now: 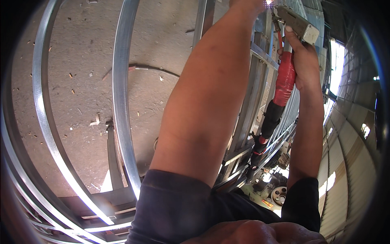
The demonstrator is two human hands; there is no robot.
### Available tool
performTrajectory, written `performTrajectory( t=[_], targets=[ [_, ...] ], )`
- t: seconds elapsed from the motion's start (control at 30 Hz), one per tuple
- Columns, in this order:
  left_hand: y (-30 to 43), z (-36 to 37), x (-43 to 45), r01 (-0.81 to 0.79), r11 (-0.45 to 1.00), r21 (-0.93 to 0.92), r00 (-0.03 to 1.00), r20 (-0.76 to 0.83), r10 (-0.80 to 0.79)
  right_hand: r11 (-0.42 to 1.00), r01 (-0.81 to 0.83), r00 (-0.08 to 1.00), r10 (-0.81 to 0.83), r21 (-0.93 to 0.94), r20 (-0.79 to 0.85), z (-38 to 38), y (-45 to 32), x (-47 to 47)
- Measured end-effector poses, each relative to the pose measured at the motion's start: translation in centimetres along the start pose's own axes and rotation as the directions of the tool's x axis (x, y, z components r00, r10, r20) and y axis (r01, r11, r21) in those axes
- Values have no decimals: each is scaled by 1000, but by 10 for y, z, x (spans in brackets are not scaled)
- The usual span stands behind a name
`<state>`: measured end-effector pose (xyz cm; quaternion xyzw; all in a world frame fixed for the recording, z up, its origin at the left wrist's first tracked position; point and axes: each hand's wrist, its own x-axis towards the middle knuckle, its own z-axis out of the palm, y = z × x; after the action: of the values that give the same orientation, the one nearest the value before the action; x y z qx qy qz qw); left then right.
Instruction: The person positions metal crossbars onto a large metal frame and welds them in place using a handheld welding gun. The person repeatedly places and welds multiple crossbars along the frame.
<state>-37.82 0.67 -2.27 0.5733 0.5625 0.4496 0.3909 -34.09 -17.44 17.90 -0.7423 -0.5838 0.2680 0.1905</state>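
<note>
My right hand (304,61) is wrapped around the grip of a handheld welding gun (298,26), its thumb against the boxy metal body. From the grip a cable bundle (285,79), bound in red and black tape, runs down. A thin red and dark line (277,27) leads along the gun towards its tip, where a bright welding spark (268,1) glows at the top edge. Close to that spark is my left hand (246,4), largely cut off by the frame; its fingers cannot be made out. Metal framework (265,56) lies below the gun.
Long shiny metal tubes (122,76) cross the left side above a dirty floor (82,100) strewn with small scraps. A dark cable (155,68) lies there. Corrugated sheet wall (350,167) stands at right. A large toothed wheel (278,195) and other machinery are at the lower right.
</note>
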Motion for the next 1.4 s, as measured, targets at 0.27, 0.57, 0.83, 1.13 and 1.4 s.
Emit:
performTrajectory(
  t=[0.27, 0.57, 0.83, 1.13, 1.4],
  targets=[
    [14, 4, -14, -22, 999, 38, 999, 29, 21, 997, -64, 998, 64, -31, -3, -4, 5, -4],
    [22, -17, -27, 50, 998, -26, 999, 2, -50, 997, -47, 997, 43, -62, -60, -7, -4, -12],
    [9, -20, -17, 71, 997, -25, 997, -8, -71, 979, -25, 990, -5, -202, -143, -24, -20, -66],
    [7, -13, -15, 64, 998, 24, 998, 16, -64, 980, -92, 991, 74, -178, -107, -27, -3, -98],
    [5, -8, -11, 83, 997, 3, 997, 9, -83, 958, -160, 986, 143, -237, -87, -33, 1, -106]
  ],
)
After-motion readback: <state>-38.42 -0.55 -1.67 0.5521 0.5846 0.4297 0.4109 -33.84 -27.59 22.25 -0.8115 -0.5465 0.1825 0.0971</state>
